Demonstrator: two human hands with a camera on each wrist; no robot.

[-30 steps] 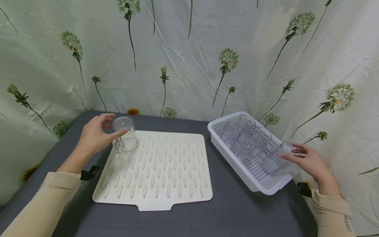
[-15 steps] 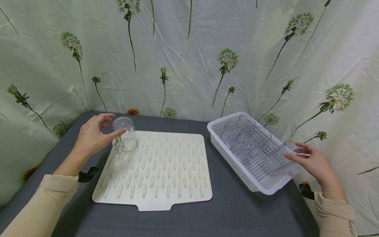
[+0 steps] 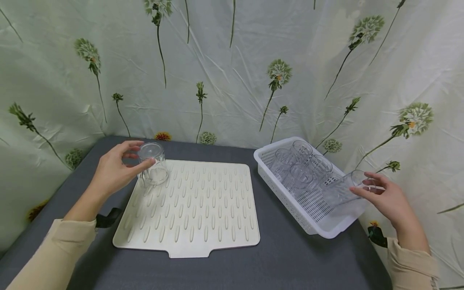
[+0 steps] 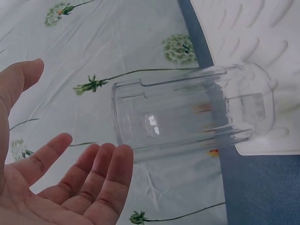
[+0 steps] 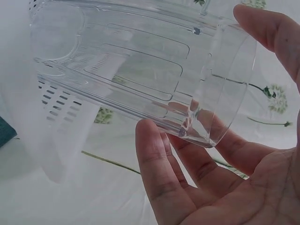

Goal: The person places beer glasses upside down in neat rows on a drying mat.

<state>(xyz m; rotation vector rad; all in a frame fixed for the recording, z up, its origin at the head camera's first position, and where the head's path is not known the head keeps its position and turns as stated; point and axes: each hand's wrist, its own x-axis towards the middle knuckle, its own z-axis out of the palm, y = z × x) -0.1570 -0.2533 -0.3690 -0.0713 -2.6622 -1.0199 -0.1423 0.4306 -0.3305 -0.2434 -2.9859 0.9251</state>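
A clear drinking glass (image 3: 156, 171) stands upside down on the back left corner of the cream ridged drying mat (image 3: 195, 213). My left hand (image 3: 114, 165) is beside it, thumb and fingers spread; in the left wrist view a gap shows between most fingers and the glass (image 4: 173, 112). On the right, my right hand (image 3: 389, 197) holds another clear glass (image 3: 338, 191) near its rim, thumb above and fingers beneath. This glass (image 5: 136, 61) has panelled sides and leans, its rim raised toward the hand and its base inside the white plastic basket (image 3: 284, 207).
Several more clear glasses (image 3: 302, 169) are grouped in the far half of the basket. Dark grey cloth (image 3: 275, 257) covers the table. A flower-printed curtain (image 3: 232, 80) hangs right behind the table and along its sides.
My right hand has moved slightly right, tilting the held glass and drawing its rim with it. My left hand has shifted only slightly beside the standing glass, which has not moved.
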